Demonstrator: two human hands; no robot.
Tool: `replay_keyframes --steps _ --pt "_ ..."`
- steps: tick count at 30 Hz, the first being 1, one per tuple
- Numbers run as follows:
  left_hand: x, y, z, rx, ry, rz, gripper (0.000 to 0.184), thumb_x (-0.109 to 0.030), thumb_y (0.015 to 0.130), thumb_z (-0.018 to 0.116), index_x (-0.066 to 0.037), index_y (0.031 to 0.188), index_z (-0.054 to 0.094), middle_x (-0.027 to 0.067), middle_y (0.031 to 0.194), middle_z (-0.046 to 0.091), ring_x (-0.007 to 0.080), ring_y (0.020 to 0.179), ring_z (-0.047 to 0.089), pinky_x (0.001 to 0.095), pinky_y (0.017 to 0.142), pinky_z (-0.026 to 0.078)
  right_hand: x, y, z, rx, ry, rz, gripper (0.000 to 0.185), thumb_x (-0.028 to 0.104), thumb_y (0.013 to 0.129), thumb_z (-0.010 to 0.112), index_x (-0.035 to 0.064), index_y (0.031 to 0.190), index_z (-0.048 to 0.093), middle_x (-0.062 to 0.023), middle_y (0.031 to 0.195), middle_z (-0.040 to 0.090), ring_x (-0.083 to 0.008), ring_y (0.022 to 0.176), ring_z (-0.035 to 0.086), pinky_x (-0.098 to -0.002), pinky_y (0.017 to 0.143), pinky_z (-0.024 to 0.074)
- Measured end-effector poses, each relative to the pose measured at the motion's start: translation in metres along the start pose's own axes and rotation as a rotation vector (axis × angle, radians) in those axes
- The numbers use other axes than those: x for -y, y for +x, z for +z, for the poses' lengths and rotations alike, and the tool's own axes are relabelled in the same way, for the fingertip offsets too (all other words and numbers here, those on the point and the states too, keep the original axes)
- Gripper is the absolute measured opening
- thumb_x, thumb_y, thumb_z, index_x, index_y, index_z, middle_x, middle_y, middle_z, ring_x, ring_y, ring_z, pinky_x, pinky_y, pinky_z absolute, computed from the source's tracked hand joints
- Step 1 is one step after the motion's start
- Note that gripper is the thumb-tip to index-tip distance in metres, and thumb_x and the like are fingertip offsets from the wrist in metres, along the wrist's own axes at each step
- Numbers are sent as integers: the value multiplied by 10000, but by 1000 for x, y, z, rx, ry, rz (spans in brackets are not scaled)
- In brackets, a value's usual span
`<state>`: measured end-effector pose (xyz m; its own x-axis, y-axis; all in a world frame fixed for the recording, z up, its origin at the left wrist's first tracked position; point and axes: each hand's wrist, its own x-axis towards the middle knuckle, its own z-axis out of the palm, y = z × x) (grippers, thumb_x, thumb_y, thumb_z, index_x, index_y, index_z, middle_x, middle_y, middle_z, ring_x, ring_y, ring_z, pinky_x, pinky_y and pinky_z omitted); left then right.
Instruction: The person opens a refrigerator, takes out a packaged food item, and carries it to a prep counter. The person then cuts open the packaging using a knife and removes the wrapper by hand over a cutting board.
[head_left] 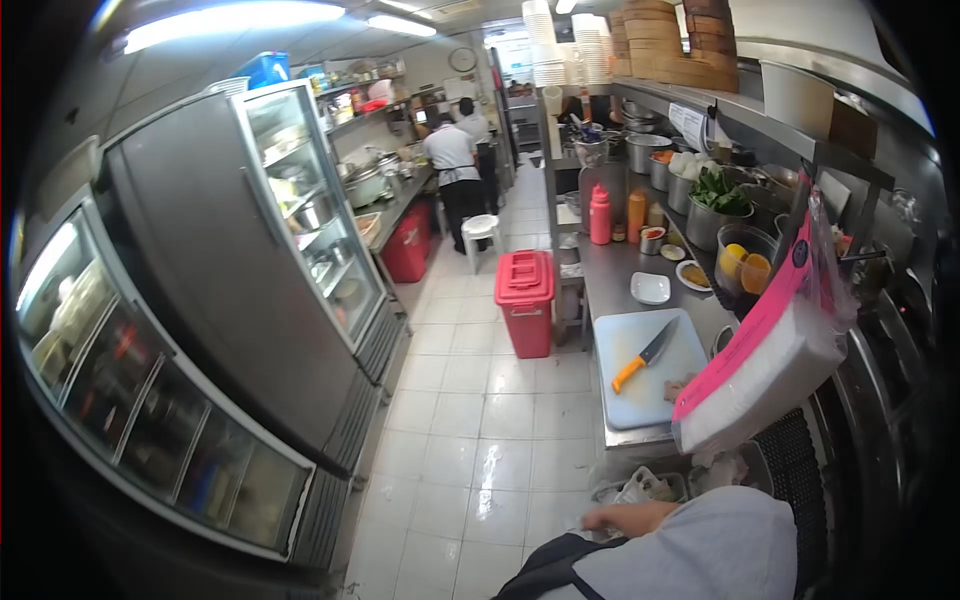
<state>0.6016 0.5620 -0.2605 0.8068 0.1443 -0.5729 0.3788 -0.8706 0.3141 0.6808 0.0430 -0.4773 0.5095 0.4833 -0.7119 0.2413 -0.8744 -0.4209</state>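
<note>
At the bottom, a forearm comes out of a grey sleeve, and my right hand [604, 518] shows small and partly covered at its end. Its fingers are too unclear to read, and I cannot tell whether it holds anything. Clear plastic bags [646, 487] lie close to it, below the counter's near end. My left hand is out of view. On the counter above, a knife with an orange handle [629, 374] rests across a white cutting board [622, 409]. A small piece of pale food [679, 388] sits near the board's right edge.
A pink-and-white plastic package [765, 365] hangs at the right over the counter. A red lidded bin [525, 305] and a white stool [482, 236] stand on the tiled floor. Tall fridges [190, 230] line the left. Two people [455, 160] stand at the back.
</note>
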Motion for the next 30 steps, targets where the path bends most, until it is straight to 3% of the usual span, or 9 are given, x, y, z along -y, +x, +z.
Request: replay_keyframes --steps 3,9,14,15,19,23,26,27,30 --pt "-5 69 -48 7 15 -19 413 -406 927 632 -31 1068 732 206 1044 742 348 1019 710 458 883 541 114 -4 -157 -271 258 40 469 429 958 569 50 1209 686 -235 1201 693 -394 1119 653 -484 969 502" --pt "-35 197 -134 -1 9 48 393 -389 913 631 -32 1034 740 213 1053 738 350 1025 706 459 888 537 184 18 -293 -464 414 -57 457 419 961 578 95 1277 642 -197 1175 713 -366 1125 663 -453 983 503" --pt "-23 280 -195 20 42 50 377 -376 901 629 -33 1005 747 218 1060 735 351 1031 702 459 893 534 92 60 -225 -384 313 200 446 389 930 563 61 1202 697 -217 1205 693 -408 1108 646 -493 955 499" --pt "-17 295 -208 26 54 37 374 -373 899 629 -33 1000 748 219 1061 735 351 1032 702 459 894 533 69 52 -197 -409 236 195 348 322 904 573 32 939 762 -238 1008 730 -395 935 696 -516 837 538" --pt "14 358 -250 41 103 -43 362 -362 890 628 -34 977 754 223 1067 732 352 1036 699 460 897 531 8 -16 -101 -180 639 739 313 281 893 575 25 894 755 -211 971 726 -354 906 696 -504 802 535" --pt "41 441 -277 -9 126 -77 351 -351 880 626 -35 954 759 227 1072 730 352 1040 696 460 900 529 26 -75 -118 -346 999 946 290 266 900 580 27 902 743 -198 937 713 -339 869 690 -492 764 532" --pt "-36 545 -273 32 198 30 389 -383 923 563 -51 975 757 225 1130 716 359 1080 675 481 950 513 44 -69 -154 -472 1129 942 272 254 904 584 28 907 735 -187 911 704 -328 841 686 -483 735 530" --pt "-69 598 -262 5 626 657 394 -383 947 544 -59 1043 747 226 1174 699 365 1136 647 499 974 501 51 -60 -169 -494 1148 921 266 250 906 585 28 909 732 -184 903 700 -324 832 684 -480 725 529" --pt "-247 618 -240 -43 -140 572 439 -406 923 648 -51 1175 705 212 1201 704 393 1125 661 477 957 533 64 -24 -205 -504 1170 842 249 239 910 589 30 915 723 -173 877 691 -313 805 680 -471 697 526"
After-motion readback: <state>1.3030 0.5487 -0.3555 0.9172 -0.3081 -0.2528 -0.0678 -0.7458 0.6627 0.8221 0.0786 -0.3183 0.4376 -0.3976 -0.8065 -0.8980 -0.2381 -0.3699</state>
